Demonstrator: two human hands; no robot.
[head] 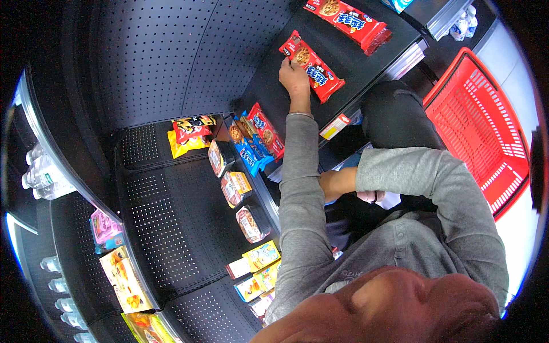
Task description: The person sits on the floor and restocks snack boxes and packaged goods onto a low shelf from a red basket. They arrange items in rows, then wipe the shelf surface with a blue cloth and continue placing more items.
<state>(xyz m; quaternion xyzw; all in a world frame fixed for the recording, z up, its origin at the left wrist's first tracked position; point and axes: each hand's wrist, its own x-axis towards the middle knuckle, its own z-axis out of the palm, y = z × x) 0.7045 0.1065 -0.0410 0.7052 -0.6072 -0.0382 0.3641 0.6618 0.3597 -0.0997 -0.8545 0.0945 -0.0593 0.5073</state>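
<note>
My left hand point(295, 79) is at the left edge of a red cookie packet point(315, 68) on the black shelf, its fingertips closed on the wrapper near the upper end. Another red cookie packet point(349, 21) lies further up on the same shelf. My right hand point(331, 185) is low by the shelf front, crossing behind my left forearm; its fingers are hidden, and what it holds cannot be seen. Below the left wrist, a red packet point(266, 130) stands beside blue cookie packets point(251, 145).
A red plastic basket point(480, 128) is on the floor at the right. Boxed snacks point(259, 261), tubs point(253, 224) and bagged snacks point(188, 136) line the lower left shelves. A pegboard back panel point(171, 55) rises behind. Price tags point(334, 127) edge the shelf.
</note>
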